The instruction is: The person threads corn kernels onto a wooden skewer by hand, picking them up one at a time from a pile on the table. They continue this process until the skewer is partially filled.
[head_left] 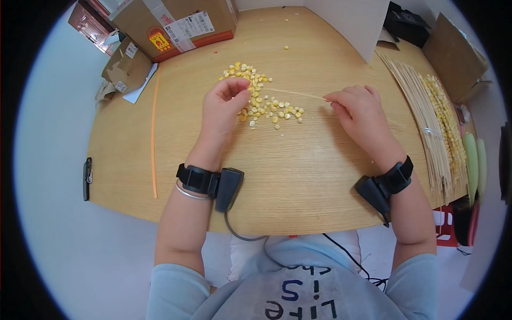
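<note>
My right hand [358, 113] pinches a thin bamboo skewer [298, 94] by one end. The skewer lies nearly level and points left toward my left hand [226, 104]. Thumb and fingertips of my left hand are closed together near the skewer's far end, above a loose pile of yellow and white corn kernels [257, 109]. Whatever those fingertips hold is too small to tell apart from the kernels behind them. Some kernels lie scattered between the two hands.
At the right lie a bundle of bamboo skewers [421, 114], rows of corn kernels [444, 120] and green corn husks [470, 160]. Cardboard boxes [184, 26] stand at the back left. A white panel [352, 26] rises at the back. An orange strip [155, 133] runs along the left of the table.
</note>
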Tool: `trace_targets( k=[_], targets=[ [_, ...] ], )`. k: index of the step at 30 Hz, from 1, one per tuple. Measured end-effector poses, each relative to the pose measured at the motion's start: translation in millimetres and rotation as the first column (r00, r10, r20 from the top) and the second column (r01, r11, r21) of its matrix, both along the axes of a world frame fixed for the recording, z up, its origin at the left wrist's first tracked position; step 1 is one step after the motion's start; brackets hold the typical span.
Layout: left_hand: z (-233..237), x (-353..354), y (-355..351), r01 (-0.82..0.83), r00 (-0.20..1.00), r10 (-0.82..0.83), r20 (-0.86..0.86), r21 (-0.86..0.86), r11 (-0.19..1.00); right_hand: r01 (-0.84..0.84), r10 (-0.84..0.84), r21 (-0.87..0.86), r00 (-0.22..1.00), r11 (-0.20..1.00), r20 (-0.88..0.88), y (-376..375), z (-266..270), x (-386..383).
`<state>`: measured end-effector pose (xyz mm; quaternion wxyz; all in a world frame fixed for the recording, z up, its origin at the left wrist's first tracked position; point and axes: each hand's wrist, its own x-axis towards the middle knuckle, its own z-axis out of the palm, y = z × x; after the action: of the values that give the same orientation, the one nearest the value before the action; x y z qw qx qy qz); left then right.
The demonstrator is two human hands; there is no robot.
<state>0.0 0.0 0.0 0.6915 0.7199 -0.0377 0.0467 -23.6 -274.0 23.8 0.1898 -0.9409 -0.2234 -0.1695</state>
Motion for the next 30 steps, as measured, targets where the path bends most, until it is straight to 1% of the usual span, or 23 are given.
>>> trace_targets(
  k=[3,5,8,18,26,30],
  targets=[
    [-0.7,1.6,-4.0,-0.014,0.999,0.015,0.044,-0.031,0.999,-0.04,0.04,0.007,0.999,0.999,0.034,-0.8,1.3,0.1],
    [-0.4,0.9,-6.0,-0.055,0.994,0.055,0.096,0.0,0.998,-0.063,0.062,0.015,0.996,0.998,0.07,-1.6,0.7,0.2],
    [-0.6,1.2,-7.0,-0.073,0.987,0.069,0.146,0.024,0.997,-0.088,0.087,0.019,0.993,0.996,0.078,-2.5,-1.3,1.3],
    [2.4,-2.2,-10.3,-0.064,0.982,0.045,0.181,0.101,0.993,-0.088,0.087,0.021,0.995,0.996,0.058,-1.3,-2.4,0.1],
    [-0.3,-1.7,-9.8,-0.097,0.972,0.06,0.228,0.152,0.984,-0.104,0.102,0.024,0.993,0.994,0.061,-0.3,-2.6,-1.2],
    [0.4,-1.9,-10.1,-0.1,0.974,0.06,0.22,0.174,0.98,-0.108,0.106,0.024,0.993,0.994,0.052,-0.6,-4.1,-0.9]
  ],
)
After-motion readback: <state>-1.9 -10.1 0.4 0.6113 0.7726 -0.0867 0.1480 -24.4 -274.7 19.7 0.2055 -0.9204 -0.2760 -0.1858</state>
